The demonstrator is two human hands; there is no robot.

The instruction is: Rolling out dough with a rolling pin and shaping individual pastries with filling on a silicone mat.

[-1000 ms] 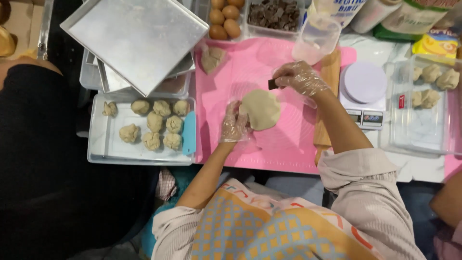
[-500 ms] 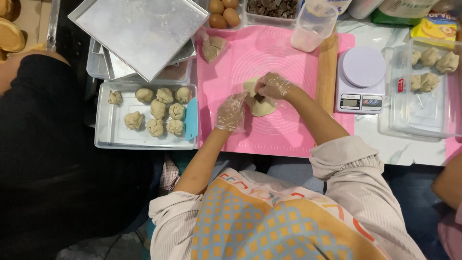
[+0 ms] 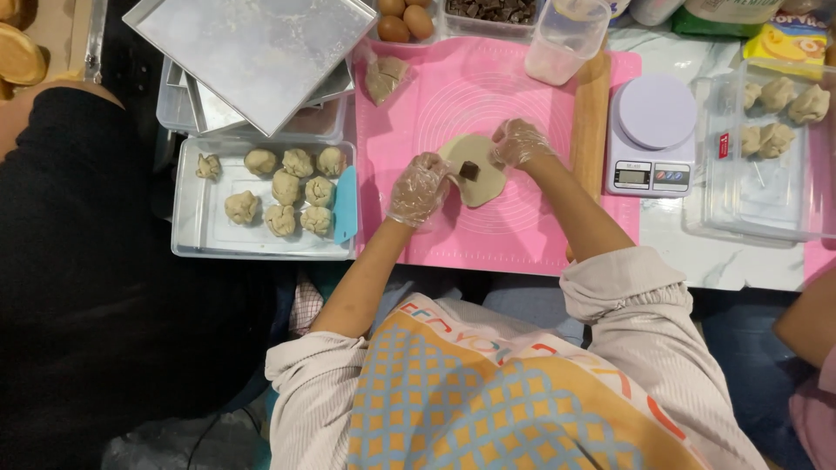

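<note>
Dough disc (image 3: 477, 170) with chocolate piece (image 3: 468, 171) may tear, I judge, since both gloved hands' fingers (image 3: 427, 178) pinch its edges.

Mat (image 3: 488, 235): pink, faint white circles. Dough (image 3: 475, 170): pale beige; square (image 3: 468, 171) on it: dark brown. Gloves on hands: clear. Scale (image 3: 651, 135): white. Tray (image 3: 261, 245): silver. Scraper (image 3: 346, 206): light blue. Desk (image 3: 697, 261): white marble. Apron (image 3: 488, 392): orange, blue-checked.
</note>
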